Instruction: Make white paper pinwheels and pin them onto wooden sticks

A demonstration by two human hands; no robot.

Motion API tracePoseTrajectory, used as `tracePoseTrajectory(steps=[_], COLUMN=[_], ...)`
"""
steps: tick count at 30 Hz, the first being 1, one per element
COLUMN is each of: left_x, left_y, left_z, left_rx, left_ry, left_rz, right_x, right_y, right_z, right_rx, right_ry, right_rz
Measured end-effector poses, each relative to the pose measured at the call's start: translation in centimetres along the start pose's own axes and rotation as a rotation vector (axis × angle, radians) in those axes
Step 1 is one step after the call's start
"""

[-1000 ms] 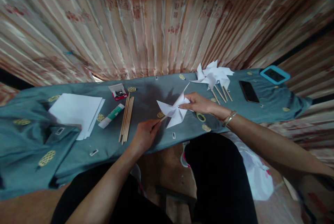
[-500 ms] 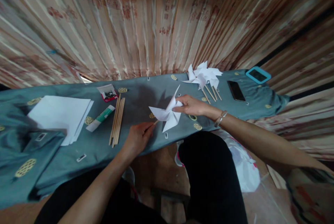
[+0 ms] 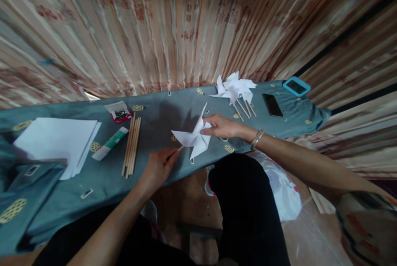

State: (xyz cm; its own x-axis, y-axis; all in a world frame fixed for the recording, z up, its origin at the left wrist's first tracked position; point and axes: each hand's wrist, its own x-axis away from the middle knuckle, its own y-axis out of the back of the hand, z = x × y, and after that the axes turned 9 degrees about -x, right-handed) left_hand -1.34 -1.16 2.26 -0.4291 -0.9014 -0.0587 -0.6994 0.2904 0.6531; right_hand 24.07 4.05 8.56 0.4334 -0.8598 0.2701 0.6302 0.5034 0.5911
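A white paper pinwheel [image 3: 196, 137] on a thin wooden stick is held up over the cloth-covered table. My left hand [image 3: 160, 166] is closed round the stick, of which only a short piece shows below the paper blades. With thumb and fingers, my right hand [image 3: 218, 126] pinches a blade at the pinwheel's right side. Several finished-looking pinwheels [image 3: 235, 88] lie in a pile at the back right, their sticks pointing toward me. Left of my left hand lies a row of loose wooden sticks [image 3: 132, 145].
A stack of white paper [image 3: 57, 140], a green-and-white packet [image 3: 110, 144] and an open red box of small metal pins [image 3: 120, 113] lie on the left. At the right are a phone [image 3: 273, 105] and a blue-framed device [image 3: 297, 87]. Behind the table [image 3: 155, 123] hangs a pleated curtain [image 3: 173, 30].
The camera view has shifted, so the table's things appear a little further left. Both hands keep the same hold on the pinwheel, which looks almost unchanged.
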Motion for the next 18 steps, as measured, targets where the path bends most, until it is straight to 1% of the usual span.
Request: tracePoseTrajectory(steps=[3,8,12,18], left_x=[0.11,0.34,0.47,0.68], left_y=[-0.16,-0.47,-0.60,-0.74], left_z=[0.10,0.13,-0.14,-0.22], left_rx=[0.010,0.025,0.025,0.081], left_ry=[0.012,0.038,0.047,0.081], left_rz=[0.000,0.012,0.026,0.039], right_x=[-0.08,-0.38,-0.63,-0.90], right_y=[0.19,0.38,0.35,0.14], right_z=[-0.03,-0.24,-0.53,-0.63], right_rx=[0.039,0.025,0.041,0.068], right_ry=[-0.005,0.009,0.016,0.022], right_rz=[0.020,0.072,0.071,0.058])
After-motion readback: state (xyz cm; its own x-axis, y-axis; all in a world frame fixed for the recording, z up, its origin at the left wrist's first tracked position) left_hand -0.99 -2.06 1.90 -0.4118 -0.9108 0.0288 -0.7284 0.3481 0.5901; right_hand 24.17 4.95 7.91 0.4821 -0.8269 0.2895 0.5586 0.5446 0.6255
